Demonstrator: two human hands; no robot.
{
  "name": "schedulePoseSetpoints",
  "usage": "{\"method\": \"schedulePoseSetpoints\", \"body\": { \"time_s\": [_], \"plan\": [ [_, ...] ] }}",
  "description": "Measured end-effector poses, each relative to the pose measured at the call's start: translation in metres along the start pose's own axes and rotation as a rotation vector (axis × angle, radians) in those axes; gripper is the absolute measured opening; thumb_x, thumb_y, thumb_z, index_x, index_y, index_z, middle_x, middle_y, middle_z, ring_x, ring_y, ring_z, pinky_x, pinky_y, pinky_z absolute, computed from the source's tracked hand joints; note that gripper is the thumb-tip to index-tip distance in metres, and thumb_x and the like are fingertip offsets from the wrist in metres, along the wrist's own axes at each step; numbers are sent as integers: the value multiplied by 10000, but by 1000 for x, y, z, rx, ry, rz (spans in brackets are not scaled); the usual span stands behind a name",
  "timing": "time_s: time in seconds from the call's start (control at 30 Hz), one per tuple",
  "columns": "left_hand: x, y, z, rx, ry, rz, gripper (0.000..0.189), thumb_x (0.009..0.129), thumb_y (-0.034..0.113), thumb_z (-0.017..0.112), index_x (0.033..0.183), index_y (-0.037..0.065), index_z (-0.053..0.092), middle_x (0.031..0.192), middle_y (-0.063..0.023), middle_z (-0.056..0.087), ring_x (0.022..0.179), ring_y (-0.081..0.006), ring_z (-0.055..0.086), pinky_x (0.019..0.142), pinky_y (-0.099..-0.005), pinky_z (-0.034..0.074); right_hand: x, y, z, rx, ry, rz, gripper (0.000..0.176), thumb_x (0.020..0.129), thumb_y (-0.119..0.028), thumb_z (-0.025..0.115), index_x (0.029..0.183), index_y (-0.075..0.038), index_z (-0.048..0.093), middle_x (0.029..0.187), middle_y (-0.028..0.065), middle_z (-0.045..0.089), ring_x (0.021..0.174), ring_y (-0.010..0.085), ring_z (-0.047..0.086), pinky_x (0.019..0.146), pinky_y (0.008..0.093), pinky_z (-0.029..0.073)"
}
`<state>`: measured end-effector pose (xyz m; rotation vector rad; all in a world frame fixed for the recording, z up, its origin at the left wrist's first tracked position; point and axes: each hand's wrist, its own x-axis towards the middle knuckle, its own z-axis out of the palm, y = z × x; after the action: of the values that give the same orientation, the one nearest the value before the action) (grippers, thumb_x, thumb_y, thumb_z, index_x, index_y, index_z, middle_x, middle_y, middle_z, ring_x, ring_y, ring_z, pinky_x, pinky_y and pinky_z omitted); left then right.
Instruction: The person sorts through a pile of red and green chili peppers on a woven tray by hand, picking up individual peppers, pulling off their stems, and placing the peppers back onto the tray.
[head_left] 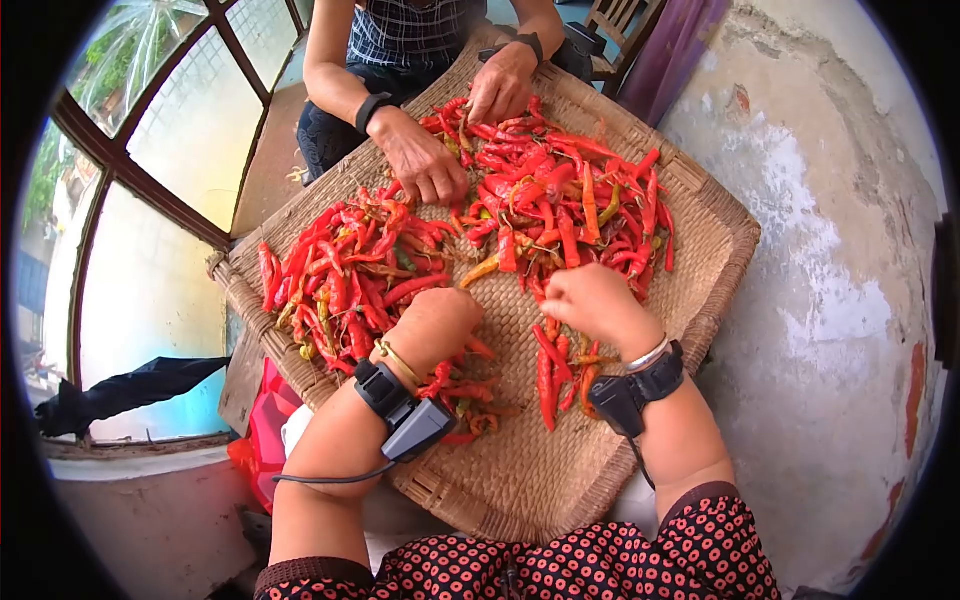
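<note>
Red chili peppers lie in piles on a woven tray, with a large heap (345, 270) at its left and another (560, 190) at its upper right. My left hand (435, 325) is at the near right edge of the left heap, its fingers turned down and hidden behind the back of the hand. My right hand (595, 305) is just below the upper right heap, fingers curled together; what they hold, if anything, is too small to make out. Under my right hand lies a small group of peppers (550, 375). Another small group (470, 395) lies beside my left wrist.
Across the woven tray (520, 480), another person's two hands (425, 165) reach into the peppers. A worn wall (800, 250) stands at the right, windows (150, 250) at the left. A black folded umbrella (140, 385) and a red bag (268, 430) are at the lower left.
</note>
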<state>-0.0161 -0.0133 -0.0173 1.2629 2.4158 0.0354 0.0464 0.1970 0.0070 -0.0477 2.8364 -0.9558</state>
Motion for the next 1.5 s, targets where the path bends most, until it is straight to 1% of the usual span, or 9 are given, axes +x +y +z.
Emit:
{"method": "schedulePoseSetpoints", "body": {
  "time_s": [0.07, 0.47, 0.6, 0.7, 0.9, 1.0, 1.07, 1.17, 1.5],
  "plan": [
    [1, 1, 1, 12, -19, 15, 220, 688, 273, 674, 787, 80, 633, 801, -104, 599, 755, -284, 610, 628, -393, 496, -5, 0, 8, -502, -169, -20, 280, 733, -347, 644, 817, -80, 656, 722, 121, 630, 659, 298, 612, 610, 379, 479],
    [4, 2, 13, 44, 140, 55, 151, 711, 211, 573, 724, 69, 624, 707, -122, 615, 667, -291, 618, 600, -389, 501, -5, -2, 31, -532, -214, -155, 158, 680, -200, 598, 705, -49, 638, 683, 153, 622, 697, 306, 626, 644, 407, 493],
    [0, 1, 2, -163, 192, 50, 146, 720, 203, 573, 727, 63, 614, 676, -150, 592, 673, -318, 601, 595, -417, 478, -2, -1, 9, -117, -147, -127, 207, 741, -221, 603, 787, -20, 609, 663, 127, 616, 598, 248, 612, 578, 359, 485],
    [-5, -2, -8, -331, 278, -27, 145, 730, 192, 576, 742, 51, 607, 683, -154, 601, 675, -329, 598, 593, -415, 475, -6, -14, -16, 519, -173, 119, 113, 814, -103, 598, 842, 7, 602, 665, 5, 582, 526, 61, 537, 476, 220, 434],
    [0, -4, -7, -649, 356, -62, 171, 737, 189, 615, 774, 22, 614, 690, -149, 620, 676, -293, 625, 604, -378, 484, 4, -31, -31, 1552, 396, -82, 419, 847, -108, 572, 1212, 55, 446, 935, 70, 595, 767, 106, 593, 615, 227, 474],
    [2, 1, -6, -776, 359, 6, 168, 749, 174, 632, 797, 14, 615, 688, -138, 623, 649, -250, 625, 596, -347, 482, 10, -10, -16, 1224, 259, -28, 551, 849, -116, 580, 1315, 37, 327, 1034, 85, 564, 866, 115, 576, 687, 231, 474],
    [0, 3, -9, -888, 352, 70, 110, 799, 105, 636, 836, 10, 594, 686, -27, 605, 628, -87, 554, 569, -258, 460, 11, -5, -3, 904, 97, 15, 427, 830, -116, 607, 1199, 53, 475, 967, 68, 598, 838, 126, 589, 711, 240, 482],
    [2, 3, -6, -1096, 313, 81, 81, 822, 87, 622, 850, 17, 593, 706, 25, 580, 639, -52, 517, 567, -228, 449, 4, -13, 13, 682, 67, -70, 311, 820, -106, 610, 1090, 43, 565, 917, 73, 617, 817, 125, 597, 714, 250, 483],
    [-7, 4, -12, -900, 246, 135, 128, 796, 152, 646, 832, 35, 608, 651, -29, 593, 600, -106, 555, 550, -271, 448, -6, -18, -12, 417, -126, 12, 136, 798, -101, 616, 891, -3, 631, 688, 36, 621, 624, 98, 580, 580, 249, 467]
  ]
}}
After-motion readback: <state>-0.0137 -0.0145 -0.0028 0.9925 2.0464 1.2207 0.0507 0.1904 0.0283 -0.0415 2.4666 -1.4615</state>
